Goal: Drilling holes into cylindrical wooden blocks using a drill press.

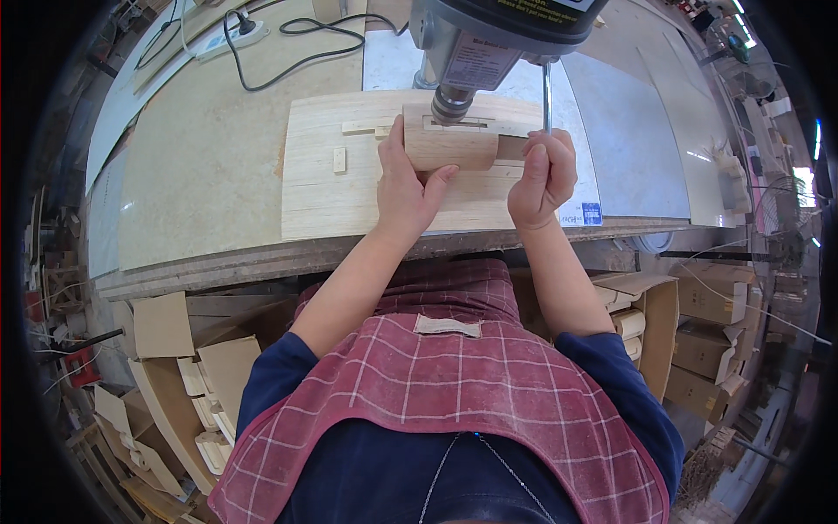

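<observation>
A pale wooden block with a rounded side (451, 150) lies on a light wooden board (332, 210) under the chuck (452, 105) of a small bench drill (497, 44). A narrow slot runs along its upper face. My left hand (408, 185) grips the block's left end, thumb along the near side and fingers at the far side. My right hand (543, 179) is closed around the lower end of the drill's metal lever (547, 98), beside the block's right end. The chuck hides part of the slot, and I cannot make out the bit.
A small wooden piece (340, 161) and a thin strip (360, 128) lie left of the block. A black cable (305, 65) and a white power strip (231, 39) are at the back left. Open cardboard boxes (166, 393) with wooden parts stand below the bench edge.
</observation>
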Action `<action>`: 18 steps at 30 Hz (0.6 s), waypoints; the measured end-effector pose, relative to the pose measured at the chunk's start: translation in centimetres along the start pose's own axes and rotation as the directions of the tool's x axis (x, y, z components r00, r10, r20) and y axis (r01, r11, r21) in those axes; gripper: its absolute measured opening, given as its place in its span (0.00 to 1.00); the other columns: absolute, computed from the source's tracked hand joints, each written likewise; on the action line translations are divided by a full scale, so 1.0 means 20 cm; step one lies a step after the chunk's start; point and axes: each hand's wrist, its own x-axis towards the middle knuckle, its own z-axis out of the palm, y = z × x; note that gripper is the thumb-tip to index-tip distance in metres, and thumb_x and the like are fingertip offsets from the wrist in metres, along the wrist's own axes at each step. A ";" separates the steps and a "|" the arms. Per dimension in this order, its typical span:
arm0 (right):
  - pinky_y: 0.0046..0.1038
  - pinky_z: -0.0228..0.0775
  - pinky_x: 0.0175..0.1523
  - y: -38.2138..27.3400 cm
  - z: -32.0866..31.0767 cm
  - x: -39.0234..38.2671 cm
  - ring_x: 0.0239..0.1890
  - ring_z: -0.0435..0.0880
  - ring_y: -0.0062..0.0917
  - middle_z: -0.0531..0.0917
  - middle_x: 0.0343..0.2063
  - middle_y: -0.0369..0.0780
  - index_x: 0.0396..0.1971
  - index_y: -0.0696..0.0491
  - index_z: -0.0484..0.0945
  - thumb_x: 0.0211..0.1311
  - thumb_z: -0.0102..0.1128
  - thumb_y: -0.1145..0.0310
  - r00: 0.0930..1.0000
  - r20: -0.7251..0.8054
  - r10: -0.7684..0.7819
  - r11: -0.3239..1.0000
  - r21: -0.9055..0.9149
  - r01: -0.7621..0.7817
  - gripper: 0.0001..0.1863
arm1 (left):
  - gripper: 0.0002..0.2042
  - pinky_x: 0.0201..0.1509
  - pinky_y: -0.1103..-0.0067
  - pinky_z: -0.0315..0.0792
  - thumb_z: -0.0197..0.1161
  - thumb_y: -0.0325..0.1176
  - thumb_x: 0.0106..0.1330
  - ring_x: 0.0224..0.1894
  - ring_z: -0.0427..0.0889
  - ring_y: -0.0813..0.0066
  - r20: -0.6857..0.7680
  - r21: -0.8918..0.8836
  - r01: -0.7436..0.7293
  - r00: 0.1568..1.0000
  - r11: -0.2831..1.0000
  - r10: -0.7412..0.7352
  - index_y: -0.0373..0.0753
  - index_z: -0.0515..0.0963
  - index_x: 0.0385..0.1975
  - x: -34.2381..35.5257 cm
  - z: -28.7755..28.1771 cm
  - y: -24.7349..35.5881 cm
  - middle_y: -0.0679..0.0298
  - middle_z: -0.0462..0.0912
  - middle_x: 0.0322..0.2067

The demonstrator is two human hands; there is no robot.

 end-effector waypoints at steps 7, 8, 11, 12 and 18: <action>0.20 0.57 0.28 0.07 0.02 -0.03 0.23 0.65 0.21 0.70 0.22 0.39 0.34 0.59 0.69 0.62 0.43 0.75 0.997 -0.016 -0.072 0.997 0.026 0.073 0.06 | 0.42 0.38 0.67 0.72 0.65 0.41 0.52 0.37 0.75 0.53 0.000 0.002 -0.002 1.000 1.000 0.002 0.34 0.44 0.61 0.00 0.01 0.01 0.49 0.62 0.46; 0.20 0.57 0.28 0.06 0.02 -0.03 0.23 0.66 0.20 0.71 0.22 0.39 0.34 0.60 0.69 0.62 0.43 0.75 0.998 -0.013 -0.057 0.998 0.026 0.057 0.06 | 0.42 0.38 0.67 0.72 0.65 0.41 0.52 0.38 0.75 0.53 -0.005 -0.003 -0.005 1.000 1.000 0.005 0.34 0.44 0.61 0.00 0.01 0.00 0.49 0.62 0.46; 0.19 0.57 0.28 0.03 0.01 -0.03 0.23 0.65 0.19 0.70 0.22 0.39 0.33 0.60 0.70 0.61 0.44 0.76 1.000 0.014 0.019 1.000 0.022 -0.019 0.05 | 0.42 0.38 0.67 0.72 0.65 0.41 0.52 0.38 0.74 0.53 0.001 -0.008 0.013 1.000 1.000 -0.013 0.34 0.45 0.61 0.00 0.01 0.01 0.49 0.62 0.46; 0.19 0.57 0.28 0.02 0.00 -0.01 0.23 0.65 0.19 0.70 0.22 0.39 0.33 0.60 0.70 0.61 0.44 0.76 1.000 0.011 0.015 1.000 0.021 -0.015 0.05 | 0.42 0.38 0.67 0.72 0.65 0.42 0.52 0.38 0.74 0.53 0.013 -0.009 0.039 0.999 0.999 -0.039 0.34 0.45 0.61 0.00 0.00 0.02 0.49 0.62 0.46; 0.20 0.57 0.20 -0.13 -0.12 0.31 0.14 0.67 0.23 0.70 0.13 0.39 0.23 0.58 0.74 0.54 0.54 0.76 0.998 0.021 -0.060 0.985 -0.160 0.063 0.03 | 0.40 0.47 0.74 0.72 0.65 0.33 0.53 0.49 0.70 0.63 0.060 -0.036 0.066 0.996 0.997 -0.064 0.32 0.44 0.61 0.01 -0.01 0.03 0.51 0.57 0.51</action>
